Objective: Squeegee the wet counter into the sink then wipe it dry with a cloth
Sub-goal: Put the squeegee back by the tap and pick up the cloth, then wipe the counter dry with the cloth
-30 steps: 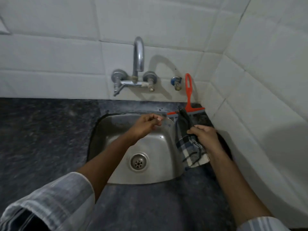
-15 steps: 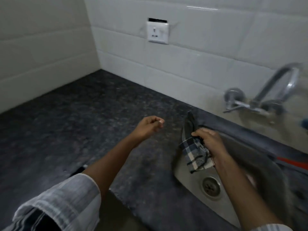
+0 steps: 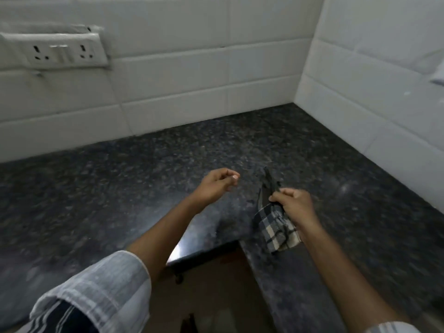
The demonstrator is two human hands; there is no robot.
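Right hand: the right hand (image 3: 294, 205) has its grip closed round the cloth (image 3: 276, 227), fingers curled tight on the bunched-up middle of it, held over the right run of the worktop near the inner corner edge.

Cloth: checked dark blue and cream, kinda scrunched. One dark end sticks up past the knuckles toward the far wall, the plaid end hangs down below the wrist. Can't tell if the low end actually touches the stone or just hovers over it.

Left hand: the left hand (image 3: 217, 185) holds nothing, fingers loosely curled with thumb and fingertips close together, so a relaxed, idle grip. It floats over the worktop just left of the cloth, not touching it.

Worktop: the worktop (image 3: 120, 188) is dark speckled granite, L-shaped, wrapping around a corner. There's a bright shiny glare patch on the near edge between the two forearms. Can't honestly say from this blurry shot whether it's wet.

Walls: white tiles (image 3: 192, 80) on the far and right sides, meeting in a corner at far right.

Socket: a white socket panel (image 3: 55, 52) sits on the far wall, upper left, pretty smeared by blur.

Sleeves: a striped light sleeve (image 3: 96, 292) is rolled up on the left arm, near bottom left.
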